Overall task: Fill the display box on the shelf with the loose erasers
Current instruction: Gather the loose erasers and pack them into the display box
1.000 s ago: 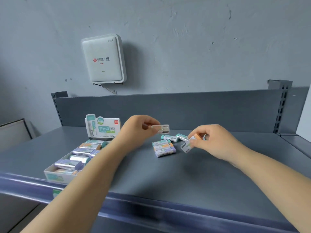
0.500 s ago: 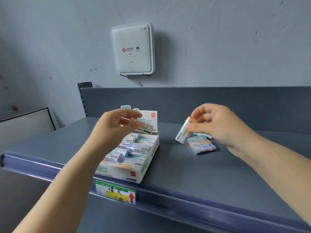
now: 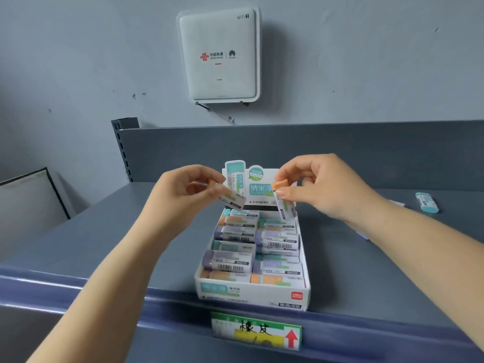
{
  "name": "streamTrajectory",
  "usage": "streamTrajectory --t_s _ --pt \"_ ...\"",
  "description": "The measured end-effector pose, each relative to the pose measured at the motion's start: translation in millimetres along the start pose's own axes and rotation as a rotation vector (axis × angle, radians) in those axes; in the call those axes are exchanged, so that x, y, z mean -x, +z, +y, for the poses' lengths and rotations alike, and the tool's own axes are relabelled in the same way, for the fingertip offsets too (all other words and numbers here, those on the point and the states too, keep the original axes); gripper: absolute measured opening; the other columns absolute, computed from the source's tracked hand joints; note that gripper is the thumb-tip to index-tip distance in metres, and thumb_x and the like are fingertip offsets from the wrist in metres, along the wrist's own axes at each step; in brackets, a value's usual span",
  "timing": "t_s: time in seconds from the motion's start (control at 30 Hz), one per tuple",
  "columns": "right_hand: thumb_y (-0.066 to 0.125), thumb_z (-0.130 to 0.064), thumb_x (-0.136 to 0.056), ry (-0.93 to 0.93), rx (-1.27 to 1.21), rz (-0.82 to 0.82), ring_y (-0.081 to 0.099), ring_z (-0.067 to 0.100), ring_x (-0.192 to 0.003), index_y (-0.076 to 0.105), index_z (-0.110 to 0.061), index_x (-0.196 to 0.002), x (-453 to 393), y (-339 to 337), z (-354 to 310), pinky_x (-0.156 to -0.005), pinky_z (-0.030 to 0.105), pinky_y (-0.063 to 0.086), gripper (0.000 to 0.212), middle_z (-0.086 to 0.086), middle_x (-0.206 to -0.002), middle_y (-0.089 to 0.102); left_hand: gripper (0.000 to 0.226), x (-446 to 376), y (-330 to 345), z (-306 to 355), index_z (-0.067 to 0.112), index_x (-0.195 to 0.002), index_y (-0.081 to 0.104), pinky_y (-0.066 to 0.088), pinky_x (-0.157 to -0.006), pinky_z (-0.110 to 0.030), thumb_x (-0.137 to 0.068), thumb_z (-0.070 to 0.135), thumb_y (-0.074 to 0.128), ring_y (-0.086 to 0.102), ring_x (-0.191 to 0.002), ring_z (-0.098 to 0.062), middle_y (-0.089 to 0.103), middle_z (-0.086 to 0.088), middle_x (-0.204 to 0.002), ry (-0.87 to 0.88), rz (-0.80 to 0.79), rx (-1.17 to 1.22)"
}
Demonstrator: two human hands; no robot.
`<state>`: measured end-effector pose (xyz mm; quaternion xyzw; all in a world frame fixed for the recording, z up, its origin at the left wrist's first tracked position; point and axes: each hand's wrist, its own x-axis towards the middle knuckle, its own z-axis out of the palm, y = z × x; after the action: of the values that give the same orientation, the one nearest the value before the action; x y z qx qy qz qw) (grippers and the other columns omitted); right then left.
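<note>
Since the earlier frame, both hands have been brought together above the back of the display box [image 3: 251, 292], which is now seen head-on at the shelf's front edge; the right hand was previously over the loose pile further right.

An orange-ended eraser [image 3: 231, 199] is pinched between the thumb and fingertips of the left hand [image 3: 180, 195], tilted with its sleeve end down to the right. A second orange-ended eraser [image 3: 284, 199] is pinched at its orange end by the thumb and forefinger of the right hand [image 3: 324, 187] and hangs nearly upright, sleeve end downward. Both erasers are held just above the box's rear rows, in front of its raised printed back flap [image 3: 258, 183]; contact with the contents cannot be confirmed.

Two columns of wrapped erasers are seen lying flat inside the box. One loose teal eraser [image 3: 426, 203] is noted on the grey shelf [image 3: 131, 244], well to the right. A price label [image 3: 256, 330] with a red arrow is fixed to the shelf's front rail below the box. A white router [image 3: 218, 56] is mounted on the wall above.
</note>
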<state>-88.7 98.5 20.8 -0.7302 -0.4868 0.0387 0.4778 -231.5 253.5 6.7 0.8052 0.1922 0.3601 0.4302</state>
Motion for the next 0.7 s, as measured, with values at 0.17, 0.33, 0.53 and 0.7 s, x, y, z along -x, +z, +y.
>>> streamTrajectory --t_s 0.17,0.33,0.53,0.7 --pt "0.073 -0.011 -0.075 0.026 0.154 -0.065 0.048 -0.006 -0.040 0.070 -0.018 -0.082 -3 17 -5 -0.047 0.004 0.034 0.010 -0.004 -0.080 0.070 0.006 -7 -4 -11 0.019 -0.075 0.068 0.037 -0.054 -0.025 -0.080 0.015 0.068 0.052 -0.053 -0.001 0.071 0.001 -0.073 0.059 -0.048 0.076" --pt "0.072 -0.009 -0.076 0.042 0.191 -0.089 0.049 -0.009 -0.039 0.071 -0.014 -0.084 -2 25 -13 -0.045 0.003 0.034 0.010 -0.004 -0.076 0.068 0.005 -6 -7 -19 0.018 -0.076 0.067 0.038 -0.055 -0.025 -0.079 0.016 0.068 0.049 -0.049 0.000 0.068 0.009 -0.064 0.081 -0.043 0.129" --pt "0.067 -0.015 -0.081 0.081 0.285 -0.116 0.040 0.002 -0.035 0.069 -0.026 -0.088 2 25 -13 -0.041 0.007 0.030 0.013 -0.028 -0.042 0.054 0.007 -1 -9 -31 0.020 -0.073 0.067 0.033 -0.061 -0.038 -0.079 0.016 0.068 0.049 -0.059 -0.013 0.068 0.011 -0.063 0.077 -0.048 0.228" --pt "0.072 -0.018 -0.077 0.149 0.199 -0.096 0.053 -0.011 -0.056 0.064 -0.028 -0.091 6 32 0 -0.063 0.006 0.038 0.020 -0.009 -0.083 0.071 0.013 1 -11 -36 0.025 -0.071 0.068 0.034 -0.057 -0.031 -0.079 0.015 0.068 0.046 -0.060 -0.016 0.067 0.009 -0.061 0.074 -0.061 0.266"
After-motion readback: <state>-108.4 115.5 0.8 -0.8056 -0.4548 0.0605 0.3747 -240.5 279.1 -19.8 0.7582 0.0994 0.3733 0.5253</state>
